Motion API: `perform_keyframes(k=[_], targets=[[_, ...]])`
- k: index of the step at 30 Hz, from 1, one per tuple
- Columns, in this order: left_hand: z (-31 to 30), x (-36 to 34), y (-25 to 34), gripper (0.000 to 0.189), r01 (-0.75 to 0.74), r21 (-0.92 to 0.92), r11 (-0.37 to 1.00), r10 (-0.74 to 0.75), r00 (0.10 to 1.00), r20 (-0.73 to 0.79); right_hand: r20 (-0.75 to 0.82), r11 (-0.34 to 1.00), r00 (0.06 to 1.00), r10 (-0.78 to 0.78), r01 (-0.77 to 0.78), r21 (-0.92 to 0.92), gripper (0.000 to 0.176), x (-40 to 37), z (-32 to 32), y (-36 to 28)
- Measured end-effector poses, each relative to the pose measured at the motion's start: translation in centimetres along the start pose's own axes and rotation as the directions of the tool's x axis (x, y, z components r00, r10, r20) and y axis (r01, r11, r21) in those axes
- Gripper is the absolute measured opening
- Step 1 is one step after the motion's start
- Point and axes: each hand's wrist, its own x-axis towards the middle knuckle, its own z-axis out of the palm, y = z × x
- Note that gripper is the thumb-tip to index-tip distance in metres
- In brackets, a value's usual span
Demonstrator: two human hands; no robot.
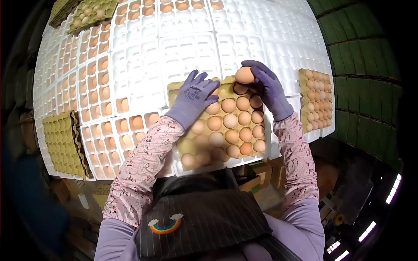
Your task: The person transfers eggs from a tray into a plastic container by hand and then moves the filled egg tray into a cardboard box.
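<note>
Egg (244, 75) sits pinched in the grip of our right hand (269, 89) above the cardboard tray (187, 147); our left hand (193, 98) lies flat on it, grip released. Squeezing harder, we judge, could crack it.

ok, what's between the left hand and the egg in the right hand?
Head view: only empty far cups of the cardboard tray, between left hand and egg.

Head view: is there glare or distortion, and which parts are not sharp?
In the head view the white trays glare, nearly washed out in the middle; the fisheye lens bends their rows and leaves black corners; eggs at the lower left of the cardboard tray look hazy, while the egg in the right hand and the left hand are sharp.
</note>
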Motion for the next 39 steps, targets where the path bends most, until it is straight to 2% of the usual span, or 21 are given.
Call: perform_keyframes(k=[3, 4, 7, 8, 10, 12, 14, 16, 18, 19, 20, 22, 25, 27, 28, 30, 31, 32, 34, 35, 39], targets=[[-2.4, -0.5, 1.1, 0.038, 0.27, -0.375, 0.887, -0.283, 0.959, 0.021, 0.169, 0.846, 0.974, 0.149, -0.037, -0.531, 0.031, 0.7, -1.5, -0.8], [-3.0, -0.7, 1.8, 0.035, 0.363, -0.847, 0.389, -0.499, 0.855, 0.137, 0.268, 0.53, 0.946, 0.181, 0.136, -0.837, 0.037, 0.2, -0.1, -1.6], [-4.9, -1.0, 2.7, 0.036, 0.282, -0.871, -0.403, -0.638, 0.595, 0.488, 0.457, -0.384, 0.87, 0.184, 0.492, -0.781, 0.039, 0.0, 2.3, 1.8], [-4.6, -1.1, 3.2, 0.036, 0.282, -0.873, -0.398, -0.646, 0.59, 0.484, 0.466, -0.38, 0.866, 0.183, 0.499, -0.779, 0.039, 0.1, 1.6, 2.0], [-4.4, -1.1, 4.2, 0.04, 0.542, -0.46, 0.703, -0.468, 0.84, 0.274, 0.481, -0.187, 0.844, 0.239, 0.526, -0.83, 0.038, 0.3, 1.6, 0.3], [-3.1, -1.5, 5.9, 0.044, 0.589, -0.242, 0.771, -0.513, 0.8, 0.311, 0.339, 0.233, 0.9, 0.274, 0.28, -0.931, 0.033, 0.5, -0.8, -2.5], [-0.8, -2.1, 5.9, 0.048, 0.371, 0.133, 0.919, -0.392, 0.899, 0.198, 0.295, 0.873, 0.929, 0.224, -0.057, -0.485, 0.03, 0.6, -5.6, -2.4], [-2.0, -1.7, 5.9, 0.049, 0.398, 0.103, 0.911, -0.411, 0.892, 0.189, 0.299, 0.993, 0.95, 0.085, -0.055, -0.107, 0.033, -0.8, -7.1, -4.0], [-3.3, -0.9, 5.7, 0.047, 0.695, -0.637, 0.333, -0.551, 0.692, 0.467, 0.307, 0.988, 0.949, 0.068, -0.022, -0.153, 0.038, 0.0, -8.7, -3.2], [-3.2, -0.5, 5.4, 0.04, 0.634, -0.77, -0.076, -0.482, 0.653, 0.585, 0.307, 0.863, 0.95, -0.059, 0.203, -0.463, 0.04, 1.6, -9.6, -1.3], [-2.8, 0.2, 5.5, 0.04, 0.634, -0.769, -0.078, -0.484, 0.65, 0.586, 0.35, 0.597, 0.92, -0.175, 0.382, -0.706, 0.043, 2.4, -10.0, -0.3], [-2.0, 2.6, 6.2, 0.039, 0.365, -0.773, 0.518, -0.374, 0.91, 0.18, 0.415, -0.157, 0.893, -0.174, 0.391, -0.907, 0.043, 1.8, -8.5, 0.7], [-0.4, 6.6, 8.4, 0.033, 0.36, -0.167, 0.918, -0.342, 0.931, 0.125, 0.401, -0.181, 0.907, -0.132, 0.376, -0.909, 0.041, 2.1, -8.8, 1.4], [1.2, 8.4, 8.5, 0.034, 0.301, 0.313, 0.901, -0.373, 0.905, 0.203, 0.197, 0.438, 0.944, -0.265, 0.3, -0.847, 0.044, 0.7, -9.5, 1.7], [1.3, 8.7, 8.5, 0.034, 0.303, 0.307, 0.902, -0.372, 0.907, 0.197, 0.199, 0.43, 0.943, -0.265, 0.3, -0.851, 0.044, 0.0, -10.0, 1.8], [1.0, 8.8, 8.4, 0.036, 0.258, 0.311, 0.915, -0.347, 0.896, 0.278, -0.014, 0.979, 0.994, 0.113, -0.113, -0.17, 0.055, -1.7, -11.0, 2.0], [0.6, 8.5, 8.1, 0.036, 0.258, 0.31, 0.915, -0.345, 0.899, 0.271, -0.01, 0.968, 0.997, 0.077, -0.077, -0.24, 0.068, -2.8, -11.0, 1.8], [-0.1, 7.5, 7.9, 0.039, 0.476, -0.208, 0.854, -0.392, 0.853, 0.345, 0.013, 0.997, 0.997, 0.079, -0.08, 0.021, 0.07, -3.9, -9.9, 1.8], [-2.5, 4.8, 8.1, 0.048, 0.533, -0.846, -0.007, -0.348, 0.792, 0.502, 0.141, 0.996, 0.99, 0.023, -0.035, 0.087, 0.072, -4.5, -9.5, 2.2], [-7.0, 4.3, 11.3, 0.058, 0.647, -0.749, -0.144, -0.469, 0.621, 0.627, 0.18, 0.956, 0.975, 0.133, -0.174, 0.235, 0.07, -4.9, -8.7, 1.7], [-7.4, -0.8, 8.6, 0.059, 0.526, -0.849, -0.051, -0.426, 0.758, 0.495, 0.256, 0.946, 0.947, 0.195, -0.251, 0.206, 0.063, -4.4, -5.5, 1.8]])
